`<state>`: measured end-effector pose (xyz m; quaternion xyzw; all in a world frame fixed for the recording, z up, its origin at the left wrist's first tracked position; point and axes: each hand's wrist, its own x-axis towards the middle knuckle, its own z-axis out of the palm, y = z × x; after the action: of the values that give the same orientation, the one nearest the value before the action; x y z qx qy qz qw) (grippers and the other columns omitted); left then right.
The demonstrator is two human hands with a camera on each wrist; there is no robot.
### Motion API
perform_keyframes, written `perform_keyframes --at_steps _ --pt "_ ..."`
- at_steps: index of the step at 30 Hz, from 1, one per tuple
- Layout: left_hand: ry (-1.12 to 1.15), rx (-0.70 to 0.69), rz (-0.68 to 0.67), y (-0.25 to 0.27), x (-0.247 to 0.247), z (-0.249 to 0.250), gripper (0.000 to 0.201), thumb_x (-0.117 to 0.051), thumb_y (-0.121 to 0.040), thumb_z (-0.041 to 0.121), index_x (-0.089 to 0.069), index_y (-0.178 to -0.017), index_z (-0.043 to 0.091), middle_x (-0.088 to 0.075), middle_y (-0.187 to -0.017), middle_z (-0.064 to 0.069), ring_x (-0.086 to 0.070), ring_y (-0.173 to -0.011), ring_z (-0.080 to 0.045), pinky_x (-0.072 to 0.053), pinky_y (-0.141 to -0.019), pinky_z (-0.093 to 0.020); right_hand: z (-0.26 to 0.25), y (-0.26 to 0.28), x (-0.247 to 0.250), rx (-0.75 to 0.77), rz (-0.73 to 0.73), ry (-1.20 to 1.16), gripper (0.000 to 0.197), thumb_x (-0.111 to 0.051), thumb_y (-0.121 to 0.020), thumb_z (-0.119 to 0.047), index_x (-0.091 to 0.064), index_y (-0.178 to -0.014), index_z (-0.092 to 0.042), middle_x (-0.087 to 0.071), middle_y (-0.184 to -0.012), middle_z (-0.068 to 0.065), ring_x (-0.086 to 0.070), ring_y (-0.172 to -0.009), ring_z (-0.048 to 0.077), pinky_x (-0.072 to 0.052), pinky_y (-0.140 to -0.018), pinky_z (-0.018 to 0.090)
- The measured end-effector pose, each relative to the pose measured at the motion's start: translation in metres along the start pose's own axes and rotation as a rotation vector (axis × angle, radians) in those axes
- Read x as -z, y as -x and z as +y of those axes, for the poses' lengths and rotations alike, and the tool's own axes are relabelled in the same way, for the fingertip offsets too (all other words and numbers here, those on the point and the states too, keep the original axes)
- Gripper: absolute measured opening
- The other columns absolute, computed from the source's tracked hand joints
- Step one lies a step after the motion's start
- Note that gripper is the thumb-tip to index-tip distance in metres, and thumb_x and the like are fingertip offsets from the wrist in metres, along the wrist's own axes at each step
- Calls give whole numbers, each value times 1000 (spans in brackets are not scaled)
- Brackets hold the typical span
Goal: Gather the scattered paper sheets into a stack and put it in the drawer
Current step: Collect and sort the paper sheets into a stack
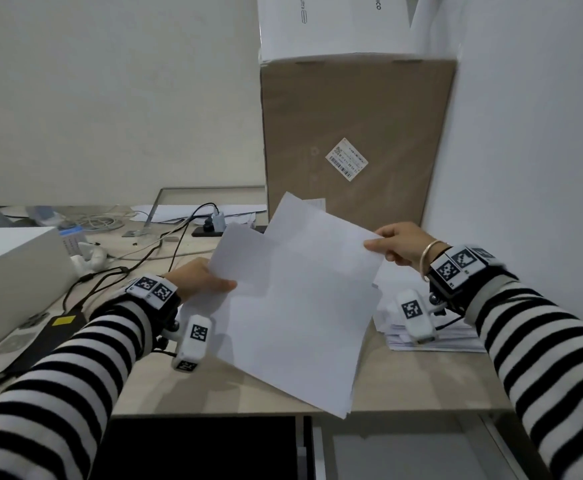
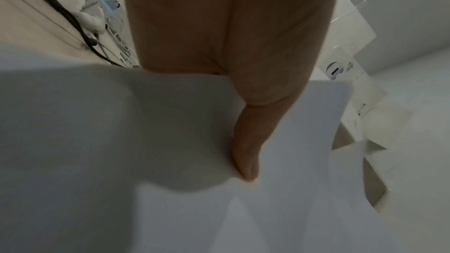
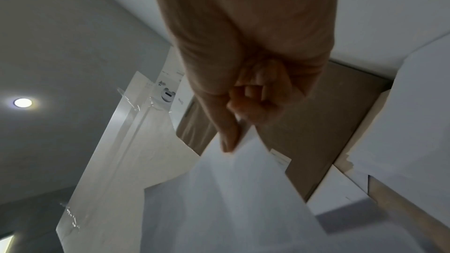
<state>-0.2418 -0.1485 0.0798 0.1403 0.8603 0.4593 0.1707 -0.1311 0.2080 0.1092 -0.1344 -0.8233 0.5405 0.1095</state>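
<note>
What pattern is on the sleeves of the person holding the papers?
Black and white horizontal stripes on both sleeves, clearest in the head view.

Paper sheets (image 1: 300, 299): between left hand (image 1: 198, 277) and right hand (image 1: 402, 244), pinched at both fingers; paper pile (image 1: 435, 336) on desk (image 1: 421, 382) below right fingers; cardboard box (image 1: 355, 133) beyond fingertips; cables (image 1: 165, 237) beyond left fingers

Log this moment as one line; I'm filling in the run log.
phase: squaring sheets | left hand: pinches paper sheets | right hand: pinches same sheets | sheets: uneven, above desk | drawer: open
</note>
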Motion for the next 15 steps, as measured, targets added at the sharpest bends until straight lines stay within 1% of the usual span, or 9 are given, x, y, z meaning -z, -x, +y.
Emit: perform_keyframes --at_steps 1,3,5,7,9,11,13,14,15 --pt "13 15 -14 1 0 0 49 -83 -57 29 -66 -92 -1 -67 -81 -16 -63 -73 -30 -56 -71 -41 1 1 1 -2 28 22 11 -69 -83 -12 -62 -75 -10 -49 -57 3 -41 -42 9 -29 -37 14" --pt "54 65 -11 0 4 -7 29 -78 -76 15 -63 -94 -2 -64 -74 -12 -60 -67 -28 -52 -67 -36 3 0 5 -11 187 -27 17 -61 -88 -7 -54 -73 -11 -51 -61 7 -52 -36 5 -34 -34 13" --pt "96 125 80 -10 14 -27 25 -68 -86 12 -59 -103 -5 -64 -81 -16 -60 -73 -30 -52 -77 -43 5 -1 16 -32 359 -275 16 -49 -92 1 -47 -79 -9 -53 -71 8 -59 -36 5 -41 -34 14" --pt "103 196 207 -29 25 -58 35 -68 -86 15 -58 -113 -6 -65 -100 -23 -63 -91 -38 -49 -92 -51 9 -3 28 -41 437 -549 19 -42 -93 6 -42 -79 -7 -50 -77 10 -62 -39 6 -49 -42 16" --pt "78 275 287 -51 30 -88 42 -72 -82 21 -59 -114 -3 -63 -113 -26 -62 -105 -41 -49 -95 -54 16 -5 34 -65 477 -676 24 -42 -95 3 -40 -76 -12 -49 -83 8 -65 -46 5 -53 -53 18" --pt "118 309 300 -57 22 -99 30 -67 -84 20 -59 -103 -2 -63 -112 -26 -62 -104 -41 -49 -96 -55 20 -5 33 -80 499 -714 22 -41 -96 1 -40 -78 -12 -51 -82 6 -68 -57 5 -58 -67 22" --pt "176 328 283 -55 11 -99 17 -60 -88 15 -57 -93 -1 -65 -108 -27 -63 -101 -41 -48 -95 -57 25 -6 25 -68 520 -585 9 -39 -97 0 -48 -96 -1 -62 -71 7 -70 -61 6 -58 -79 27" --pt "201 327 275 -48 3 -91 15 -59 -88 15 -57 -91 0 -65 -109 -27 -63 -102 -42 -47 -95 -59 28 -7 20 -103 538 -567 19 -39 -98 -4 -49 -111 6 -66 -61 7 -72 -74 11 -57 -79 28" --pt "219 317 268 -44 -3 -86 14 -58 -88 16 -57 -90 2 -65 -111 -27 -63 -103 -43 -47 -94 -60 31 -7 17 -145 505 -471 29 -39 -100 -12 -49 -118 9 -70 -65 11 -70 -92 21 -55 -81 30"
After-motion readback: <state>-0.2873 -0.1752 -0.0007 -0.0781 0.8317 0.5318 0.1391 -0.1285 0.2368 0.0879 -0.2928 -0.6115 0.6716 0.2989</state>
